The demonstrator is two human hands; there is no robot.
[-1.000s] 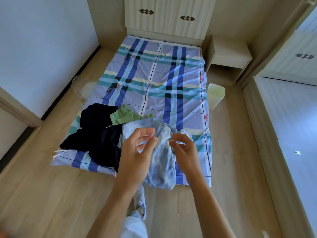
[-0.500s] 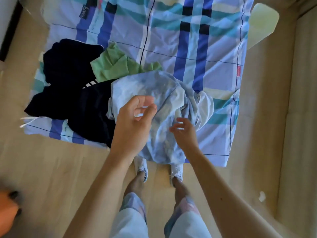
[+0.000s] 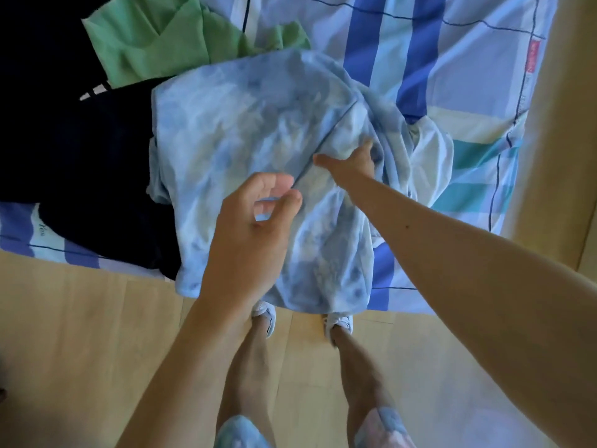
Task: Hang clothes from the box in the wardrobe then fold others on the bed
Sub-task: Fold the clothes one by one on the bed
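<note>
A light blue tie-dye shirt (image 3: 245,130) lies crumpled at the foot of the bed (image 3: 458,53), its lower edge hanging over the side. My right hand (image 3: 352,163) reaches into a fold near the shirt's right side and grips the cloth; its fingers are hidden under the fabric. My left hand (image 3: 248,234) hovers just above the shirt's lower middle with fingers loosely curled, holding nothing. A green garment (image 3: 161,43) and dark navy clothes (image 3: 80,150) lie to the left, partly under the shirt.
The bed has a blue, teal and white checked sheet. I stand on the wooden floor (image 3: 80,334) right at the bed's edge, my feet in white shoes (image 3: 266,315) under the hanging shirt. A strip of floor runs along the bed's right side.
The view has dropped closer to the bed. My right hand has pushed forward into the shirt's fold, and my left hand has come off the cloth and hangs above it.
</note>
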